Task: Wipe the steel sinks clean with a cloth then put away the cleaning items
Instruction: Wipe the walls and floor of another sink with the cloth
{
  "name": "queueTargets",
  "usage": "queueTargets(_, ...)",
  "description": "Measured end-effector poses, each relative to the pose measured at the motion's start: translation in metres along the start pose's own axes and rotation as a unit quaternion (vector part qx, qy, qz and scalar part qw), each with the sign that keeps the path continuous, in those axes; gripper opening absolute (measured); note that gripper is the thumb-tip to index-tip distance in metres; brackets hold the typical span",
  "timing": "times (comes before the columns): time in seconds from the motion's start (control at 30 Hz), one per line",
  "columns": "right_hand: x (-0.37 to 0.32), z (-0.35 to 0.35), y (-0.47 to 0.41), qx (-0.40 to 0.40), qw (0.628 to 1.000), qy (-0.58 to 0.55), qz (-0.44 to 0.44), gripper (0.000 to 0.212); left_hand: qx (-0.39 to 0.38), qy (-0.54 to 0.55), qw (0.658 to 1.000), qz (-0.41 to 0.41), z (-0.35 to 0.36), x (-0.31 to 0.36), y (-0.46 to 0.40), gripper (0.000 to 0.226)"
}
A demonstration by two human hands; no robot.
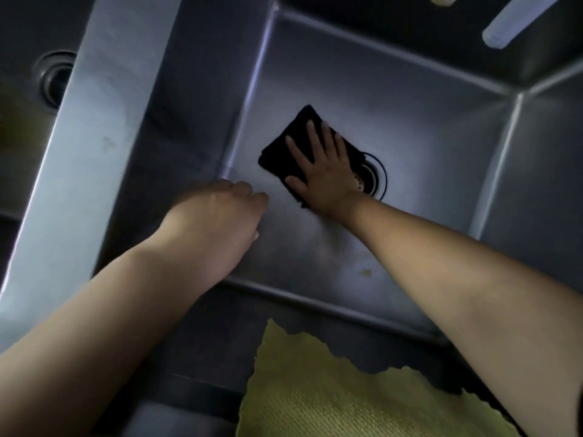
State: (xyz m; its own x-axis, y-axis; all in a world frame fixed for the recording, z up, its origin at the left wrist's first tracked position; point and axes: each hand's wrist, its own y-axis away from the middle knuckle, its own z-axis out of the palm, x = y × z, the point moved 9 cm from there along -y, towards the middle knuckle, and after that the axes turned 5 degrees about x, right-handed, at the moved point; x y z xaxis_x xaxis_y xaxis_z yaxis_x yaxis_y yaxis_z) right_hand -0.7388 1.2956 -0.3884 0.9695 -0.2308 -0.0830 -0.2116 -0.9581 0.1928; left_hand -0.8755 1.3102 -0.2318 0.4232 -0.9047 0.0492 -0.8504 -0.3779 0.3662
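Head view: black cloth (290, 149) in sink (410, 127)

The right grip (321, 171) lay flat on the cloth (284, 152), on the floor of the right sink (426, 146). The drain (373, 176) sat just right of that grip, partly under the cloth. The left grip (217, 212) was left of it. The divider (85, 152) and left sink (19, 89) lay farther left. A second cloth (331, 389) lay nearer, over the front rim.
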Motion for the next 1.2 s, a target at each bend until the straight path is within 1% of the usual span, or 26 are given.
queueTargets(0.07, -0.019, 0.004, 0.03, 0.002, 0.999, -0.018, -0.031, 0.069, 0.003, -0.011, 1.0, 0.007, 0.002, 0.006, -0.012, 0.033)
queueTargets(0.13, -0.039, 0.011, 0.071, -0.002, 0.995, -0.024, -0.1, 0.069, -0.013, 0.013, 1.0, -0.003, 0.009, 0.01, -0.018, 0.029)
queueTargets(0.2, -0.047, 0.019, 0.117, -0.014, 0.988, -0.016, -0.156, 0.069, -0.041, 0.028, 0.999, 0.004, 0.021, 0.012, -0.019, 0.029)
queueTargets(0.3, -0.032, 0.028, 0.177, -0.04, 0.977, 0.011, -0.209, 0.067, -0.093, 0.031, 0.995, 0.008, 0.037, 0.005, -0.014, 0.03)
queueTargets(0.43, 0.009, 0.029, 0.22, -0.078, 0.968, 0.052, -0.234, 0.069, -0.101, 0.052, 0.994, -0.006, 0.04, 0.002, -0.014, 0.029)
queueTargets(0.5, 0.029, 0.026, 0.222, -0.081, 0.971, 0.07, -0.216, 0.074, -0.104, 0.066, 0.992, 0.002, 0.042, 0.008, -0.014, 0.03)
queueTargets(0.53, 0.038, 0.025, 0.221, -0.079, 0.976, 0.07, -0.191, 0.078, -0.107, 0.072, 0.992, 0.003, 0.043, 0.009, -0.014, 0.031)
queueTargets(0.57, 0.045, 0.024, 0.218, -0.077, 0.983, 0.064, -0.154, 0.08, -0.111, 0.076, 0.991, 0.0, 0.045, 0.008, -0.015, 0.032)
queueTargets(0.67, 0.054, 0.023, 0.21, -0.058, 0.998, 0.035, -0.004, 0.083, -0.122, 0.089, 0.988, -0.007, 0.048, 0.007, -0.017, 0.031)
queueTargets(0.7, 0.05, 0.024, 0.208, -0.052, 0.998, 0.026, 0.031, 0.083, -0.122, 0.092, 0.988, -0.005, 0.048, 0.009, -0.017, 0.03)
queueTargets(0.73, 0.044, 0.025, 0.205, -0.047, 0.998, 0.018, 0.046, 0.082, -0.117, 0.096, 0.989, -0.002, 0.047, 0.01, -0.018, 0.028)
queueTargets(0.8, 0.025, 0.026, 0.194, -0.036, 0.999, 0.012, 0.03, 0.079, -0.102, 0.101, 0.99, 0.001, 0.043, 0.01, -0.019, 0.027)
queueTargets(0.87, 0.004, 0.025, 0.174, -0.027, 0.999, 0.011, -0.014, 0.078, -0.094, 0.105, 0.99, -0.006, 0.041, 0.008, -0.021, 0.029)
queueTargets(0.93, -0.016, 0.023, 0.147, -0.014, 0.999, 0.001, -0.05, 0.079, -0.09, 0.109, 0.99, -0.012, 0.039, 0.006, -0.021, 0.029)
queueTargets(1.0, -0.031, 0.018, 0.112, -0.001, 0.998, -0.008, -0.068, 0.078, -0.085, 0.113, 0.99, -0.011, 0.039, 0.007, -0.023, 0.027)
queueTargets(1.1, -0.033, 0.008, 0.052, 0.019, 0.999, -0.01, -0.045, 0.076, -0.088, 0.114, 0.989, -0.018, 0.04, 0.006, -0.025, 0.031)
queueTargets(1.2, -0.01, -0.001, -0.002, 0.019, 1.0, -0.003, 0.021, 0.078, -0.111, 0.098, 0.989, -0.018, 0.047, 0.005, -0.022, 0.04)
